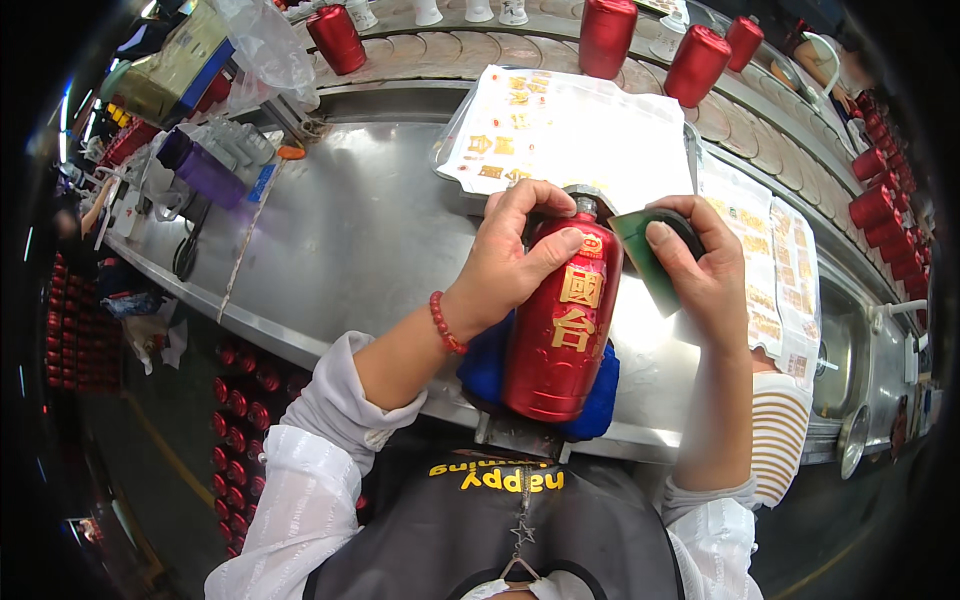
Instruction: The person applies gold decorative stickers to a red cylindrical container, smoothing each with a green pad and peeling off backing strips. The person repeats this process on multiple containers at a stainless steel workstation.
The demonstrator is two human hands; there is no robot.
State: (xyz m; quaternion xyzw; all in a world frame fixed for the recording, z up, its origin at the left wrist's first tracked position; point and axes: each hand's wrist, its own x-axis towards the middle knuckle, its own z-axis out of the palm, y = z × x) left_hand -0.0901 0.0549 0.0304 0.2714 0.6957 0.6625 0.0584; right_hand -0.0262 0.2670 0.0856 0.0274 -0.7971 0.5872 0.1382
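Observation:
A glossy red bottle (540,375) with gold raised characters and a bare glass neck lies tilted on a blue cloth (487,368) at the table's near edge. My left hand (525,240) is closed round its shoulder, the thumb pressing beside a small gold emblem. Just right of the neck, my right hand (700,255) grips a flat green scraper (645,262) with a dark handle edge. The scraper's blade is close to the bottle's shoulder; whether it touches I cannot tell. Beyond the hands lies a white sheet of gold decals (500,125).
More decal sheets (765,270) hang over the table's right side, near a sink (838,350). Behind runs a curved conveyor (440,50) carrying several red bottles (697,65). A purple bottle (205,170) stands at the left of the metal table (350,220). Red bottles (238,430) are stacked below it.

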